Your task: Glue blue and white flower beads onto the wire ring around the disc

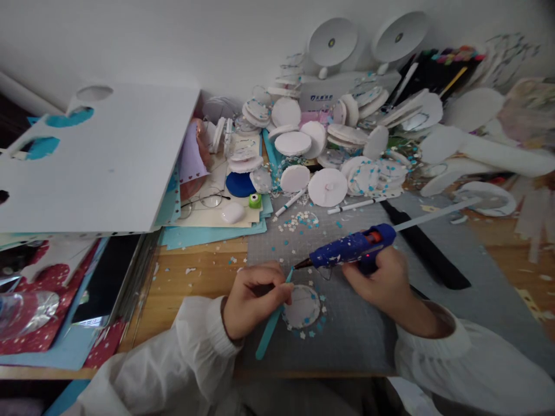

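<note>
My right hand (385, 283) is wrapped round a blue hot glue gun (347, 245), with a long pale glue stick (433, 214) coming out of its back. The gun's dark nozzle points left, close by the tip of teal tweezers (269, 335). Those tweezers are pinched in my left hand (260, 294), their tip near the nozzle. A small blue piece seems to be at the tip, too small to make out surely. Below lies a round white disc (300, 307), edged with tiny blue and white flower pieces, on the grey cutting mat (355, 341).
Many white foam discs (328, 187) crowd the back of the table. Loose little flowers (299, 221), white pens (353, 205) and a black strip (425, 245) lie on the mat. A large white board with holes (99, 167) stands left, above a plastic bottle (30, 312).
</note>
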Demonstrator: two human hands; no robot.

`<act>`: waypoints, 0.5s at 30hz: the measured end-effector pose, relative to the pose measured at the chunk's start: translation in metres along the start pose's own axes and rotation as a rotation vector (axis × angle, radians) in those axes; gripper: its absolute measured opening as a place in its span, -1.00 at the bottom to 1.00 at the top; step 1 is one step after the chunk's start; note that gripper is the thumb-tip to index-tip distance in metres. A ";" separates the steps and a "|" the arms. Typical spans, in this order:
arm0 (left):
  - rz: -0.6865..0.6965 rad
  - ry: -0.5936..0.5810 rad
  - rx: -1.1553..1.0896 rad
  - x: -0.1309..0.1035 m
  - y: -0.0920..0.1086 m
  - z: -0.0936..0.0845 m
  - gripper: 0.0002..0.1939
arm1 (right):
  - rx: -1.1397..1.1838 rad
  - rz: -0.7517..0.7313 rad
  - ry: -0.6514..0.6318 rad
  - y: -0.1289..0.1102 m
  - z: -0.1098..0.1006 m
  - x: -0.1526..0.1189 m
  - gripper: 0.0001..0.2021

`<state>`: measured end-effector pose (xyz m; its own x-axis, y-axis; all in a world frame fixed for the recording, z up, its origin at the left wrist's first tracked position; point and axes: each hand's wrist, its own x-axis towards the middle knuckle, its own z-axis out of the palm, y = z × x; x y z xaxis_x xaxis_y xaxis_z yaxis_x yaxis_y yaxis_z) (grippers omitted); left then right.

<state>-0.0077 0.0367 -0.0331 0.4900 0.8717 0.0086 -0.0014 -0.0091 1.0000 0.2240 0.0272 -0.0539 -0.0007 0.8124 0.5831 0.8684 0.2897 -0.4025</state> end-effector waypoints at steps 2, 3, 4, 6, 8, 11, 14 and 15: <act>-0.004 0.000 0.000 0.000 0.000 0.000 -0.62 | 0.000 0.002 -0.001 0.000 0.000 0.000 -0.84; -0.005 -0.001 -0.002 0.000 0.000 0.000 -0.62 | -0.002 0.006 -0.004 0.001 0.000 -0.001 -0.85; -0.004 -0.001 -0.005 0.000 0.000 0.000 -0.63 | -0.003 0.012 -0.010 0.001 0.001 -0.001 -0.85; -0.004 -0.003 -0.010 0.000 0.000 0.000 -0.64 | 0.001 0.021 -0.020 0.002 0.001 -0.003 -0.86; -0.002 -0.008 -0.014 0.000 0.000 0.000 -0.65 | 0.006 0.028 -0.025 0.003 0.002 -0.004 -0.85; 0.009 -0.016 -0.017 0.000 0.000 0.000 -0.65 | 0.013 0.036 -0.025 0.003 0.002 -0.004 -0.85; 0.008 -0.016 -0.021 0.000 0.000 -0.001 -0.66 | 0.021 0.033 -0.019 0.002 0.002 -0.003 -0.87; 0.005 -0.015 -0.020 0.000 0.000 -0.001 -0.66 | 0.024 0.033 -0.019 0.002 0.002 -0.003 -0.87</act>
<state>-0.0087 0.0368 -0.0328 0.5032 0.8641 0.0141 -0.0216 -0.0037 0.9998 0.2248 0.0264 -0.0573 0.0178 0.8309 0.5561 0.8562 0.2746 -0.4377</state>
